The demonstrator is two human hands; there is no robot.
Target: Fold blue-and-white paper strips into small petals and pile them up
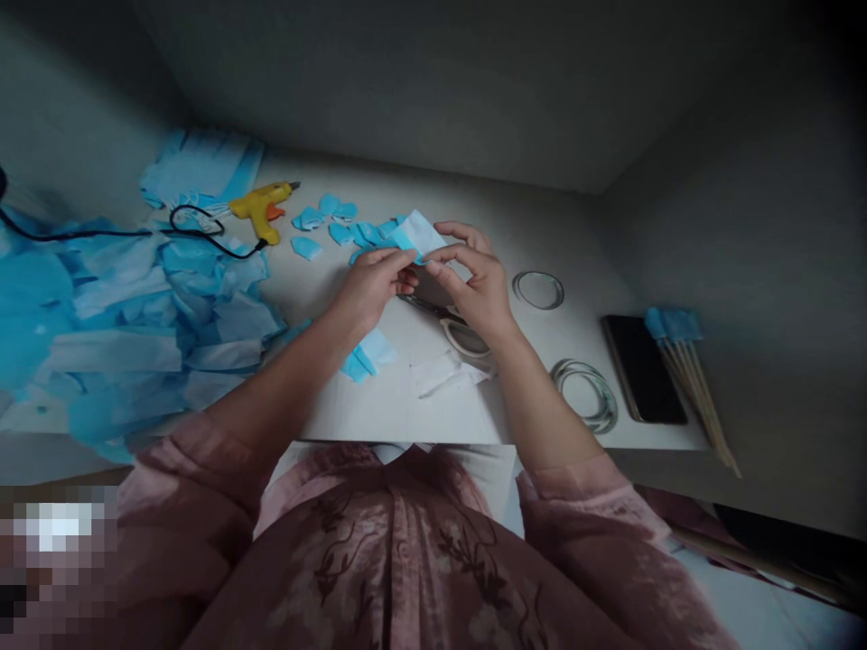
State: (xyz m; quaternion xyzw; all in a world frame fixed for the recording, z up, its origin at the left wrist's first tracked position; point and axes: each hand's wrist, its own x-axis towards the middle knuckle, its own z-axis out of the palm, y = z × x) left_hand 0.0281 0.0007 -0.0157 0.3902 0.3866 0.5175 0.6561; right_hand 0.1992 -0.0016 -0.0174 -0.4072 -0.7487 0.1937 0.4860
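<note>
Both of my hands meet over the middle of the white tabletop, pinching a small piece of blue-and-white fabric (421,235) like face-mask material. My left hand (371,287) grips its lower left edge between thumb and fingers. On the lower right edge, my right hand (480,287) holds it by thumb and index finger. Beneath the hands lie scissors (464,339) with pale handles, partly hidden. Several cut blue petal-shaped pieces (307,247) are scattered beyond my left hand. Blue offcuts (362,358) and white scraps (447,374) rest nearer my body.
A large heap of blue mask material (155,316) covers the left side. Behind it lies a yellow glue gun (261,212) with a black cord. At right are a tape ring (538,290), more rings (586,395), a dark phone (643,370) and blue-tipped sticks (691,379).
</note>
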